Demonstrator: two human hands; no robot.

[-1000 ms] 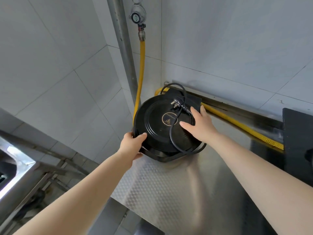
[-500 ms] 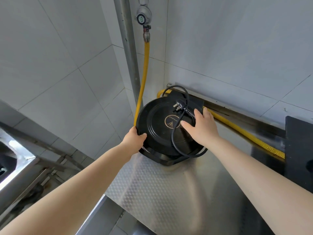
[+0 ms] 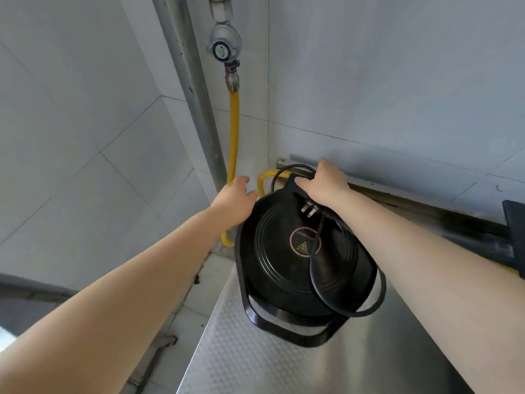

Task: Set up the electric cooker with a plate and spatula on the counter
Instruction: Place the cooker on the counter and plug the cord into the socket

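Note:
A round black electric cooker (image 3: 287, 268) stands on the steel counter (image 3: 255, 365) in the far left corner, its glossy lid up. A black power cord (image 3: 335, 294) lies looped over the lid, with its plug (image 3: 308, 209) near the back. My left hand (image 3: 235, 199) is on the cooker's far left rim, fingers curled around the edge. My right hand (image 3: 324, 184) grips the cooker's rear part, where the cord loops out. No plate or spatula is in view.
A yellow gas hose (image 3: 233, 137) runs down from a valve (image 3: 224, 49) next to a steel pipe (image 3: 196, 109) and along the back wall behind the cooker. A black appliance (image 3: 515, 223) sits at the right edge. The counter's left edge drops to the floor.
Both hands have slid from the cooker's front and lid to its far side. The view has moved closer and tilted down over the counter.

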